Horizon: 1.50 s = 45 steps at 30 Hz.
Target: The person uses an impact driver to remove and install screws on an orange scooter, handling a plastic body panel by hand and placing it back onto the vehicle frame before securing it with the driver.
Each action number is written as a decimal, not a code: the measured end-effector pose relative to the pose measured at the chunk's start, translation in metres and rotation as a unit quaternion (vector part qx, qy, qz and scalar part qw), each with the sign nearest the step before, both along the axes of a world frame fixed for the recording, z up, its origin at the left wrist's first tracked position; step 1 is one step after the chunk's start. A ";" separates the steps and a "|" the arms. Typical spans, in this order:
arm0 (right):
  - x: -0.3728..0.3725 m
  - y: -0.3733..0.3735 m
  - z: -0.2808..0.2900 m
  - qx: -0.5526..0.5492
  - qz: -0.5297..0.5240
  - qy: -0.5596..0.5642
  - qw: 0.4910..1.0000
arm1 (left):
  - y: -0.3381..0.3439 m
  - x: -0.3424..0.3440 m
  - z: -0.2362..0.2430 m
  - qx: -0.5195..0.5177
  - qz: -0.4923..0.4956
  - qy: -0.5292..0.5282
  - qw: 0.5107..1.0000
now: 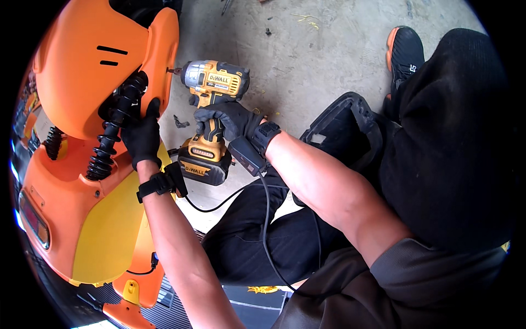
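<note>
Orange plastic body panel (82, 71) of a scooter fills the left of the head view, w/ a yellow panel (107, 230) below it. Black coil shock absorber (112, 129) runs diagonally across the orange shell. L hand (143, 137), black glove, fingers curled over the panel edge right beside the shock's upper end, gripping the panel. R hand (227, 118), also gloved, wrapped tight round the handle of a yellow/black cordless impact driver (211, 96). Driver is horizontal, bit tip touching the panel's right edge near the top. Battery pack hangs below the R hand, just beside the L wrist. Both wrists carry black straps; a small black box on the R one w/ cable trailing down. Black plastic cover (345, 126) lies on the concrete floor (307, 60), right of the driver. Person's black shoe (405, 52) top right.
</note>
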State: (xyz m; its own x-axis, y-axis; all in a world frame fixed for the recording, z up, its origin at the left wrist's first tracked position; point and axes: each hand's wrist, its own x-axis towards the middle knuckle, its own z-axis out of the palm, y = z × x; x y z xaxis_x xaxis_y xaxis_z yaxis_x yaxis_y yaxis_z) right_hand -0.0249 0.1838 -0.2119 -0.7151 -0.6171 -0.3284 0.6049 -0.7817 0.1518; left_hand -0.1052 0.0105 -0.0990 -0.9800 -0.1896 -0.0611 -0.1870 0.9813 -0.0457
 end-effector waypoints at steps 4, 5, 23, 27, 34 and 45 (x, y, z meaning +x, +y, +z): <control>0.002 -0.007 0.000 -0.043 -0.006 -0.024 0.999 | 0.000 0.000 0.000 -0.029 -0.005 -0.002 1.000; 0.003 -0.010 0.000 -0.050 -0.012 -0.028 0.998 | -0.001 -0.001 0.000 -0.032 -0.008 -0.002 0.999; 0.006 -0.015 0.000 -0.040 -0.006 -0.004 0.999 | 0.002 -0.001 0.003 0.004 -0.010 -0.013 1.000; 0.005 -0.014 0.003 -0.038 -0.013 -0.007 0.999 | -0.001 -0.001 0.003 -0.002 0.010 -0.024 1.000; 0.005 -0.014 -0.001 -0.050 -0.015 -0.002 0.999 | 0.003 -0.001 0.002 0.007 0.017 -0.021 1.000; 0.003 0.003 -0.005 0.029 0.022 0.022 0.999 | -0.002 -0.001 0.000 0.020 -0.008 -0.010 1.000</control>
State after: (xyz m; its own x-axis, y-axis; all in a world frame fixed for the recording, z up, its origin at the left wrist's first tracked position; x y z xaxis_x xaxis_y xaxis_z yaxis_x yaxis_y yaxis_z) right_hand -0.0220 0.1870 -0.2170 -0.7028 -0.6289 -0.3325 0.6434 -0.7613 0.0799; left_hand -0.1065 0.0089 -0.0991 -0.9814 -0.1703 -0.0888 -0.1701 0.9854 -0.0095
